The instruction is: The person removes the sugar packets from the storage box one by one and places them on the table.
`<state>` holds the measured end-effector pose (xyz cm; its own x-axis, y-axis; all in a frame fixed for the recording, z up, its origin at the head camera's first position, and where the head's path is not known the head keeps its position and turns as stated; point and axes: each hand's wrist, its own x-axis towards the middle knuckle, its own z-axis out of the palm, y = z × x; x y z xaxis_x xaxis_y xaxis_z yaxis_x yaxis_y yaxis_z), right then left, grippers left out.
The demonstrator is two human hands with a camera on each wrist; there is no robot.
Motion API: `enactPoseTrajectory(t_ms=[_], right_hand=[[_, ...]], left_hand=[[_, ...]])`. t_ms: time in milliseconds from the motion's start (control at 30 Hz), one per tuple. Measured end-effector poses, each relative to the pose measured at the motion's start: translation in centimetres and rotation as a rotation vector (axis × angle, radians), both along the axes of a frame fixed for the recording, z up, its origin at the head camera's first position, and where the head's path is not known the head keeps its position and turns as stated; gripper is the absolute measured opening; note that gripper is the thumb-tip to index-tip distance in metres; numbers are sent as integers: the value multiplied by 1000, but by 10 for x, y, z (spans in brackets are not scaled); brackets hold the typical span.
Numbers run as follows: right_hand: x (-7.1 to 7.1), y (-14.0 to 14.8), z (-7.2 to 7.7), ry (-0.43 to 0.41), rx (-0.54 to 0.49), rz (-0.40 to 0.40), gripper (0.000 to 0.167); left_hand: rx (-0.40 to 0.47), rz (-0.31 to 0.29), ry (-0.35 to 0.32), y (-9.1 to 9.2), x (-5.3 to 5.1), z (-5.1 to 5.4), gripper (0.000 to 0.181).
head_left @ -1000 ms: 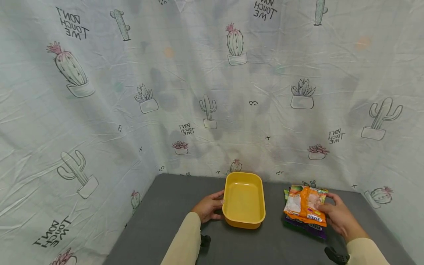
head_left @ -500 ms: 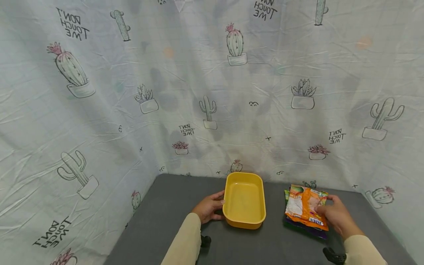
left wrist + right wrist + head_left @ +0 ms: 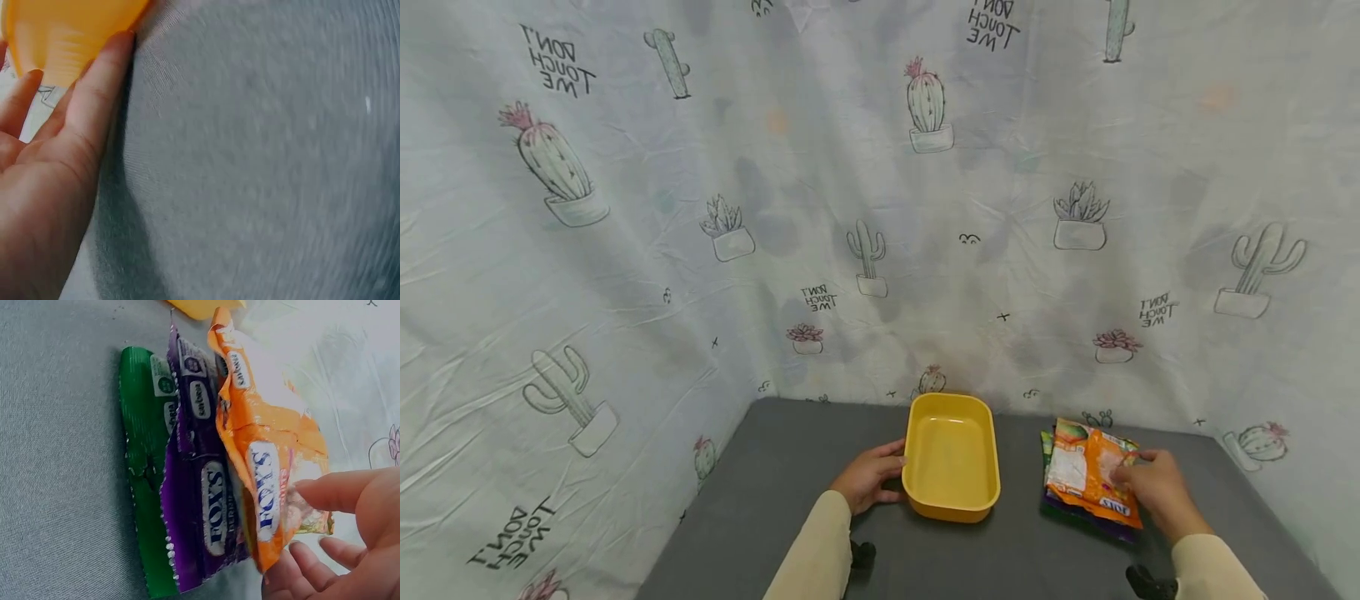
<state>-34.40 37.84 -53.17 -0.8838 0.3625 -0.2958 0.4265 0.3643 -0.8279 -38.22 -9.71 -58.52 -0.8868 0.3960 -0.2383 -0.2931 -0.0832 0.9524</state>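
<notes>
A yellow rectangular tub (image 3: 951,454) stands on the grey table. My left hand (image 3: 870,477) rests against its left wall with fairly straight fingers; the left wrist view shows the fingertips (image 3: 122,40) touching the tub's side. To the right, three candy bags lie stacked. On top is an orange Fox's candy bag (image 3: 1093,468), pinched at its right edge by my right hand (image 3: 1157,492), thumb above and fingers beneath. In the right wrist view this bag is lifted slightly off a purple Fox's bag (image 3: 203,456), which lies over a green bag (image 3: 140,412).
The grey table (image 3: 820,433) ends at a white cloth (image 3: 820,192) printed with cacti, hanging behind and at both sides. A strip of table separates the tub from the bags. Dark wrist straps (image 3: 862,554) show at the sleeves.
The orange bag has turned a little, its near edge shifting right, and my right hand has moved slightly left around its edge. The left hand keeps its place at the tub.
</notes>
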Motion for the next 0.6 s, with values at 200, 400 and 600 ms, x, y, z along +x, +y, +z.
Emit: enactPoseTrajectory(t_ms=[200,400,600], right_hand=[[6,-10,11,125,52,-75,77],[4,-24,24,219,101,-100,70],[0,-47,33,274,89,15,63]], left_hand=[[-8,27,3,1,1,-1,66],[-55,37,12,4,2,7,62],[-134,4,31,8,1,26,53]])
